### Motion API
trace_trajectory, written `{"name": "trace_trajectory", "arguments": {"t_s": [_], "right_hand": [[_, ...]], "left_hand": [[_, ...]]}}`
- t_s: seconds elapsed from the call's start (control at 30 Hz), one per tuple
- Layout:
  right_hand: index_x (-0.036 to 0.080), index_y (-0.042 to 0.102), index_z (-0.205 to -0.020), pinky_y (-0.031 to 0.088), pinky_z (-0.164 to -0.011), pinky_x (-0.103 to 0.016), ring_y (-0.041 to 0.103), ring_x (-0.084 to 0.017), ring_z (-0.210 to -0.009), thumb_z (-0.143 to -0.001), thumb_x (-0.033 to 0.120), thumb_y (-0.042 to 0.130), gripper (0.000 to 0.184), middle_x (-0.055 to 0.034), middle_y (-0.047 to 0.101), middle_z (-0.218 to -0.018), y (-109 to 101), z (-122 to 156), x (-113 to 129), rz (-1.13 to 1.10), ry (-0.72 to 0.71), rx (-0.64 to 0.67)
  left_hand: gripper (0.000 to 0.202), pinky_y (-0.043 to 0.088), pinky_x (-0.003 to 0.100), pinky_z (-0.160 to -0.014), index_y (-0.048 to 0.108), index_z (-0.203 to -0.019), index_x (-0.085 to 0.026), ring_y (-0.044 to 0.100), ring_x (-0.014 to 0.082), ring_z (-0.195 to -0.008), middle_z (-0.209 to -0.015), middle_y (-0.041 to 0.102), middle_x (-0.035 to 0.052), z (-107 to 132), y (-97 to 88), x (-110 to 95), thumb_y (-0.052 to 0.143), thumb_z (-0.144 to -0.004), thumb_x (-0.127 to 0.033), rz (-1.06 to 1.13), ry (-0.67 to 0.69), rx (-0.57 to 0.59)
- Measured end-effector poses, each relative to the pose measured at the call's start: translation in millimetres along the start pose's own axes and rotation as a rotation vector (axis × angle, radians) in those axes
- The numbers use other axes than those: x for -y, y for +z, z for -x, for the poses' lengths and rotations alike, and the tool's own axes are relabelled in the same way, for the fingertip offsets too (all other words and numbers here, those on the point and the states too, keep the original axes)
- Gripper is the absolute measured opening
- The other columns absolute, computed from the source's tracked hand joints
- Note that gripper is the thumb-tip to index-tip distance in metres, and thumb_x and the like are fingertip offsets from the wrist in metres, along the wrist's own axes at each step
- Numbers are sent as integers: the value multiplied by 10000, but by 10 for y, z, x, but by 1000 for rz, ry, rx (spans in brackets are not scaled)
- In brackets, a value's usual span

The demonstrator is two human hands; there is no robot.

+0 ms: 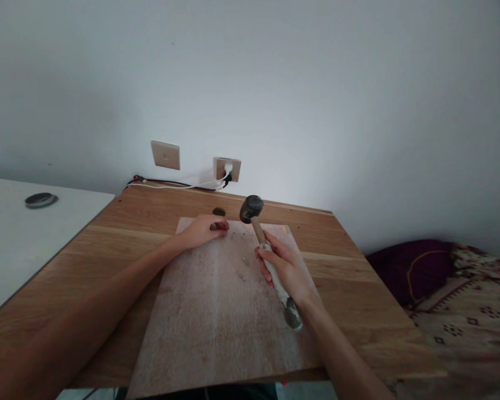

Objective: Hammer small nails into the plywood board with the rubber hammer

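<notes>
My right hand is wrapped round the pale, worn handle of a mallet. Its dark head is raised above the far part of a thin wooden board, and the handle's dark butt end points back towards me. Towards the board's far left edge, my left hand has its fingers curled together; whatever may be between them is too small to make out. Two small metal nails lie loose on the board between the hands. A few tiny dark spots, perhaps nails, show just right of my left fingertips.
The board rests on a brown wooden table against a white wall. Behind it are a socket with plugs and cables. A white surface with a round dark object adjoins on the left. Patterned fabric lies at right.
</notes>
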State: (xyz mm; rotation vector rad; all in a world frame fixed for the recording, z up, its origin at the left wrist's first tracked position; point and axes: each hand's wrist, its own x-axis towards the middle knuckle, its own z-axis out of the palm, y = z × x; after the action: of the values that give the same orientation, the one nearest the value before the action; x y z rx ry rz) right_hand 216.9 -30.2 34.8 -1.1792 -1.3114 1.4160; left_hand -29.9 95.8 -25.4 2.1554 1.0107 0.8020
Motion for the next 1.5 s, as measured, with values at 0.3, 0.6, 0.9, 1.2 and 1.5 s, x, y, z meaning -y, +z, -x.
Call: {"name": "trace_trajectory", "arguments": {"t_s": [0.3, 0.6, 0.9, 1.2, 1.5], "right_hand": [[198, 608, -1401, 366, -278, -192, 447, -64, -387, -838, 378, 737, 605, 37, 624, -796, 112, -94, -279, -139, -40, 9], [224, 604, -1434, 360, -282, -182, 444, -56, -388, -824, 379, 730, 642, 43, 605, -804, 116, -42, -260, -132, -17, 23], [197, 517, -1545, 379, -296, -200, 438, -75, -381, -856, 376, 708, 737, 53, 592, -720, 78, -24, -301, -57, 9, 98], [146, 478, -1572, 402, -316, -202, 423, -88, -389, -894, 379, 678, 745, 80, 540, -610, 91, 9, -281, 22, -2, 153], [153, 457, -1601, 397, -312, -189, 431, -89, -378, -885, 359, 676, 777, 90, 541, -575, 101, -1, -339, 43, 12, 165]], "left_hand": [[153, 530, 276, -757, 702, -869, -193, 692, 167, -751, -807, 757, 0, 35, -15, 46, 712, -844, -343, 93, 16, 28], [93, 504, 263, -729, 727, -870, -184, 654, 153, -738, -801, 733, 1, 38, -18, 31, 694, -842, -266, 12, 36, 15], [132, 537, 278, -753, 742, -919, -186, 700, 181, -783, -854, 761, 17, 33, -6, 76, 696, -829, -271, 21, 26, 21], [301, 553, 299, -779, 682, -1038, -179, 724, 215, -849, -954, 763, 43, 48, -6, 3, 746, -764, -286, 7, -14, -11], [477, 570, 336, -793, 652, -1198, -180, 738, 251, -882, -983, 771, 58, 41, -4, 39, 748, -768, -361, 55, -31, -21]]}}
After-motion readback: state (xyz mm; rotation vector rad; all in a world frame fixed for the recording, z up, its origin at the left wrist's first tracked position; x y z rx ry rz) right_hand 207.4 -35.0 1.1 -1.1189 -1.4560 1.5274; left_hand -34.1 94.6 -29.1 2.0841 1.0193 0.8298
